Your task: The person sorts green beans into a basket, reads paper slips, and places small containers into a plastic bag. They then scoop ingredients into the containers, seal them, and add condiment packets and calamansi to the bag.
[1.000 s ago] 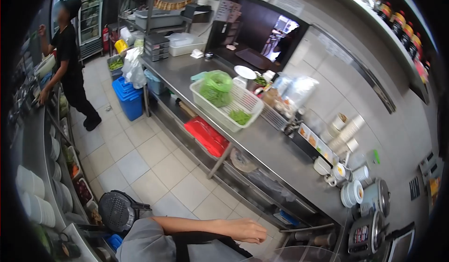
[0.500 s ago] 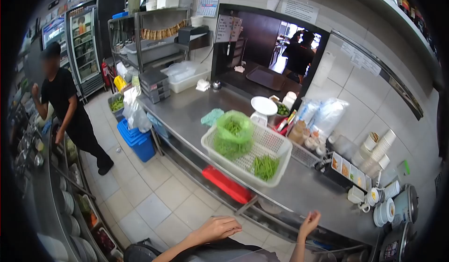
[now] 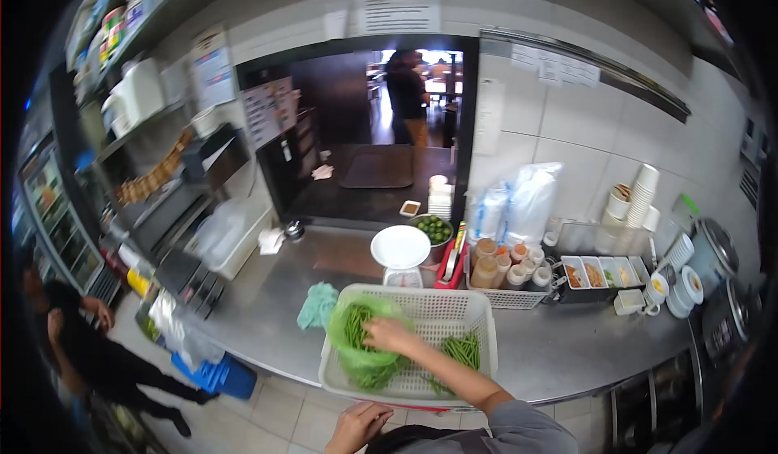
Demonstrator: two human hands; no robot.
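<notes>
Green beans [image 3: 356,324] fill an open green plastic bag [image 3: 369,365] at the left side of a white perforated basket [image 3: 489,345]. My right hand [image 3: 389,336] reaches across the basket into the bag's mouth, its fingers curled on the beans and partly hidden among them. A bundle of loose green beans [image 3: 462,350] lies in the right part of the basket. My left hand [image 3: 358,427] is held low in front of my body, short of the counter edge, fingers curled with nothing visible in them.
Behind the basket stand a white-topped scale [image 3: 400,247], a bowl of green limes [image 3: 433,229] and a bin of sauce bottles [image 3: 502,268]. A teal cloth [image 3: 318,305] lies left on the steel counter [image 3: 251,316]. A person in black [image 3: 77,332] stands at the far left.
My view has turned and moved closer to the counter. My right hand has gone from beside the counter edge into the green bag. My left hand stays low near my body.
</notes>
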